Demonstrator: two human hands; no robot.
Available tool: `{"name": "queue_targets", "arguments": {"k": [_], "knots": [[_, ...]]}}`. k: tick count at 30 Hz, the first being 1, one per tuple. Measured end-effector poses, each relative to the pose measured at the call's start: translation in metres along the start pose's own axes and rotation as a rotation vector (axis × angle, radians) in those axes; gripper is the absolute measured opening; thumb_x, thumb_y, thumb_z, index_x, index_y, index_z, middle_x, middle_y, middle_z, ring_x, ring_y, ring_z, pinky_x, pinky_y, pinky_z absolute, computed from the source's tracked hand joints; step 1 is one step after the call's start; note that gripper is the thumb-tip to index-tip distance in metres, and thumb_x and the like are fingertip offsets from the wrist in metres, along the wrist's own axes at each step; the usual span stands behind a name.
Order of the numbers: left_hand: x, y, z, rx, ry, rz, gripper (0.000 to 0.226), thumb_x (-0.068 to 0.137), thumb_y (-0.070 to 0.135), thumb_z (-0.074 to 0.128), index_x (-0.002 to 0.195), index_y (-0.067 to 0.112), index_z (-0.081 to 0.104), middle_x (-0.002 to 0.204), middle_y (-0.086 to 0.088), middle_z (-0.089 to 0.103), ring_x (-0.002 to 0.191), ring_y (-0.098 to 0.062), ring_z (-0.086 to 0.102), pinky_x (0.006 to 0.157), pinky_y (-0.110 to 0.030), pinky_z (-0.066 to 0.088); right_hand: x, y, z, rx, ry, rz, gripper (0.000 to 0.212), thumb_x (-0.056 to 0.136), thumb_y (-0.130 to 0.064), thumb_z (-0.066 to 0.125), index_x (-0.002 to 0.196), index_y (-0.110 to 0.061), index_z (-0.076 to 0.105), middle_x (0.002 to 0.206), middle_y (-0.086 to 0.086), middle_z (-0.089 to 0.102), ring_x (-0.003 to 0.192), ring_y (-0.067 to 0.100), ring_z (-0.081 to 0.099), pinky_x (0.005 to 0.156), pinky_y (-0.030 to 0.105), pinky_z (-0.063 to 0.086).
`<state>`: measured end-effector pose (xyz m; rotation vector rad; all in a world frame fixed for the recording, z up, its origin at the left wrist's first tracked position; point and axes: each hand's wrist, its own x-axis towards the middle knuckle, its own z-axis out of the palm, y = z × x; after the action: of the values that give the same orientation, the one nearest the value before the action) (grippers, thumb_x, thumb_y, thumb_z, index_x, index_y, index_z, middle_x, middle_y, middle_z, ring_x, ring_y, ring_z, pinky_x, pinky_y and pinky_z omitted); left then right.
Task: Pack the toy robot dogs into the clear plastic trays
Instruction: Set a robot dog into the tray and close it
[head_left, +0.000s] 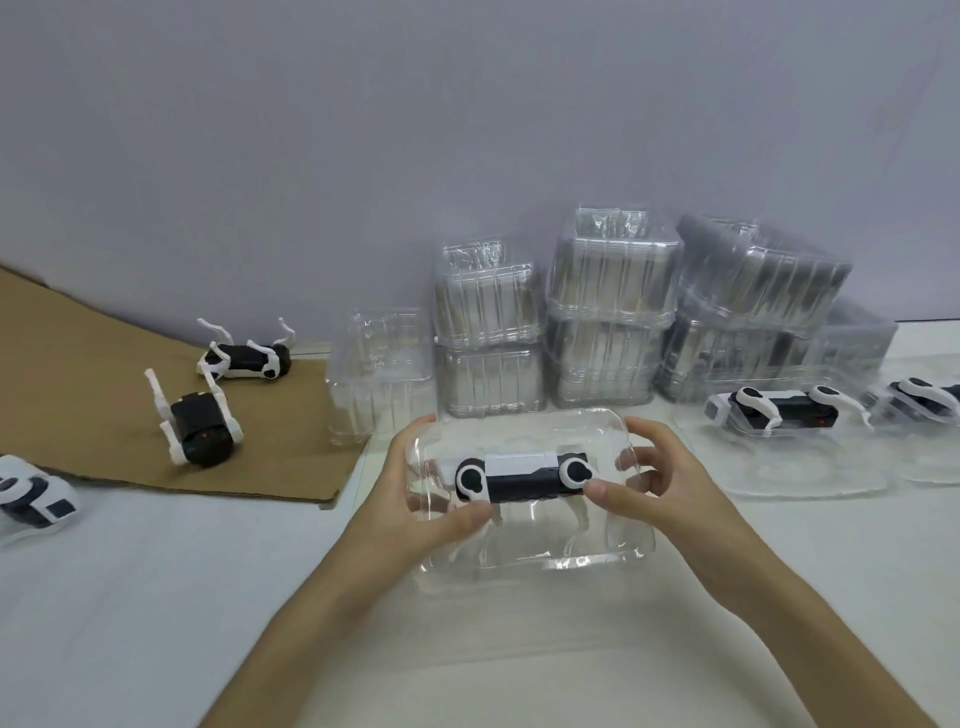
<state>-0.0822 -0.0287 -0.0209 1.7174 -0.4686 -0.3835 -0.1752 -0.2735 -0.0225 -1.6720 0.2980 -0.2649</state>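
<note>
Thumbs laid over the near side and fingers curled round the two ends, the left hand (415, 493) and the right hand (670, 483) both grasp the clear plastic tray (535, 564) at the middle of the white table (156, 597) — the toy robot dog (522, 475) lies lengthwise inside it, legs toward the near edge. To the right, a packed dog (779, 410) and a second packed dog (924, 397) lie in their own trays, with the stacks of empty trays (613, 291) just beyond, against the far wall. To the left, two loose dogs (244, 358) (202, 426) lie legs-up on the cardboard sheet (104, 374) — another dog (31, 493) sits at the left edge.
</note>
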Motion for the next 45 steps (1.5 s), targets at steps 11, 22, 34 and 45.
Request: {"name": "queue_targets", "arguments": {"k": [11,22,34,45], "knots": [[-0.001,0.0,0.003,0.01,0.073,-0.048,0.096,0.054,0.055,0.094,0.134,0.057,0.041,0.118,0.017,0.057,0.086,-0.004,0.065,0.064,-0.009,0.048,-0.003,-0.003,0.007,0.082,-0.015,0.1,0.07,0.061,-0.044,0.084,0.125,-0.036,0.059,0.123,0.017,0.062,0.1,0.045,0.06,0.088,0.056,0.048],[-0.004,0.0,0.005,-0.11,0.122,-0.133,0.078,0.056,0.059,0.086,0.126,0.047,0.055,0.117,0.006,0.065,0.086,0.003,0.068,0.069,-0.022,0.045,-0.009,-0.011,0.012,0.065,0.029,0.186,0.075,0.052,-0.05,0.082,0.121,-0.03,0.059,0.083,0.0,0.055,0.048,0.001,0.053,0.06,0.028,0.04],[-0.002,0.0,0.006,-0.273,0.13,-0.18,0.067,0.062,0.05,0.083,0.124,0.036,0.062,0.121,-0.003,0.068,0.099,-0.015,0.07,0.071,-0.03,0.05,-0.008,-0.009,0.002,0.104,-0.051,0.281,0.073,0.059,-0.049,0.093,0.123,-0.031,0.062,0.115,0.017,0.07,0.08,0.024,0.066,0.064,0.031,0.053],[-0.004,-0.001,0.013,-0.196,0.166,-0.136,0.07,0.056,0.059,0.088,0.116,0.041,0.058,0.111,0.008,0.065,0.087,0.001,0.066,0.071,-0.024,0.048,-0.007,-0.008,0.012,0.076,0.034,0.208,0.077,0.052,-0.041,0.095,0.12,-0.028,0.06,0.091,0.006,0.06,0.054,0.006,0.057,0.063,0.028,0.044]]}}
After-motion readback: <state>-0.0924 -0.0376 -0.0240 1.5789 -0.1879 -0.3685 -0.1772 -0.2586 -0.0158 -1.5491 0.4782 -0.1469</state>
